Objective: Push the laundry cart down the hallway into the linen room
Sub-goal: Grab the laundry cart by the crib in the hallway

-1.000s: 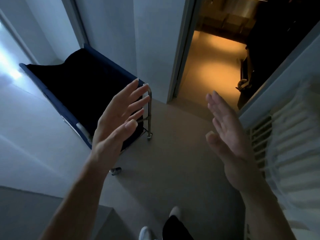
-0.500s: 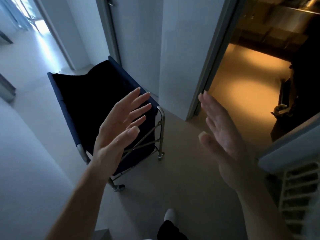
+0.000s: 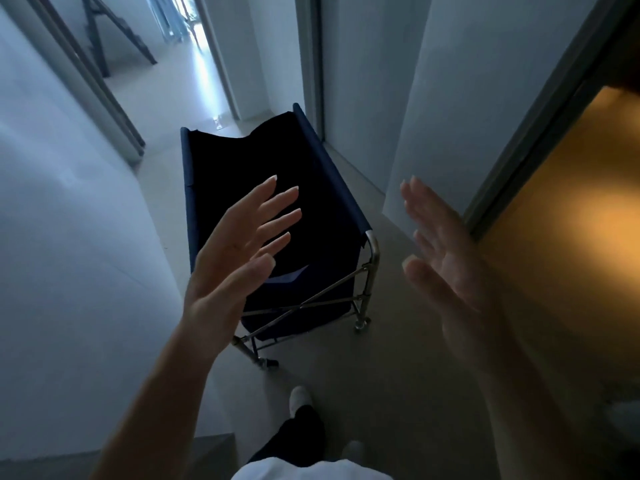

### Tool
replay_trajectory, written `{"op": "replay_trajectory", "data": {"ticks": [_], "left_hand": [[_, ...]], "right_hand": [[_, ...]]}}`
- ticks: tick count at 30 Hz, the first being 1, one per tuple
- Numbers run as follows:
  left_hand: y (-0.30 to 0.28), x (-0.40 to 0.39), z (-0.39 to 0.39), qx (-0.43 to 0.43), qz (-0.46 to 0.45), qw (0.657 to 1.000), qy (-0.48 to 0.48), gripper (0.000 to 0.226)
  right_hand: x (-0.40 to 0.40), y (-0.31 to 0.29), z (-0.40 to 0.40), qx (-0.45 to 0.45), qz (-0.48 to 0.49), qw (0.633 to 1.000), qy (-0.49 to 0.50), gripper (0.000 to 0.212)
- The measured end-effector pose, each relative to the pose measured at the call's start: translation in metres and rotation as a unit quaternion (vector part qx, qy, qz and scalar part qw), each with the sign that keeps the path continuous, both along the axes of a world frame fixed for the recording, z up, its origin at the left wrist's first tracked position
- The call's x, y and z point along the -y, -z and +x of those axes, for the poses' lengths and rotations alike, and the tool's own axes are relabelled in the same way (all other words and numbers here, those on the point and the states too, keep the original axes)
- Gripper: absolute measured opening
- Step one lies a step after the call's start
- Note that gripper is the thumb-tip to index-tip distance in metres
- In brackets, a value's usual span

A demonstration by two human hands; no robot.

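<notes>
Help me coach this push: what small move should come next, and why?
Probably bring both hands down onto the cart's near end. The left hand and right hand hover open and hold nothing, and the cart stands ahead in the hallway.

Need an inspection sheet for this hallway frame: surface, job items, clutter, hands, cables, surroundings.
Surface: pale hallway floor, dim light.
Job's things: laundry cart, dark blue fabric bag on a metal frame with casters, standing upright ahead of the person; inside too dark to tell contents.
Clutter: stepladder leaning or standing at the far left of the hall.
Hands: left hand and right hand both raised with fingers straight, touching nothing.
Cables: nothing seen.
Surroundings: white walls both sides; open doorway on the right into an amber-lit room; bright opening at the hall's far end.
</notes>
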State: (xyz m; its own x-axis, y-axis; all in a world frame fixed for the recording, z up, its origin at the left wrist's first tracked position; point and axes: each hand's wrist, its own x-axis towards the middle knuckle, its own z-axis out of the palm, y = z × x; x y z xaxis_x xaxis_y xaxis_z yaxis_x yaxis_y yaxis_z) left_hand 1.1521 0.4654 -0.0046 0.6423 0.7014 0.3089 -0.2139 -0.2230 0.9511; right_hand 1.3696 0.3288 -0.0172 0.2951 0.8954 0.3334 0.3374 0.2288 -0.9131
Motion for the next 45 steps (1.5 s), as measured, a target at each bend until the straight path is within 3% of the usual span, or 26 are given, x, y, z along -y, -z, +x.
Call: {"op": "replay_trajectory", "data": {"ticks": [8, 22, 34, 41, 45], "left_hand": [[0.019, -0.055, -0.004, 0.014, -0.016, 0.999, -0.031, 0.069], [0.02, -0.219, -0.027, 0.035, -0.036, 0.994, -0.1, 0.065], [0.042, -0.268, -0.034, 0.03, -0.029, 0.991, -0.13, 0.066], [0.059, -0.273, -0.037, -0.054, 0.131, 0.953, -0.267, 0.053], [0.097, -0.282, -0.037, -0.199, 0.185, 0.904, -0.329, 0.054]], "right_hand": [[-0.072, 0.011, 0.011, 0.015, -0.009, 0.999, -0.034, 0.078], [-0.262, 0.003, 0.012, 0.072, -0.014, 0.992, -0.107, 0.069], [-0.33, 0.02, 0.015, 0.074, -0.05, 0.986, -0.141, 0.072], [-0.355, 0.036, 0.032, 0.096, -0.064, 0.984, -0.137, 0.073], [-0.362, 0.062, 0.041, 0.242, -0.041, 0.968, -0.055, 0.07]]}}
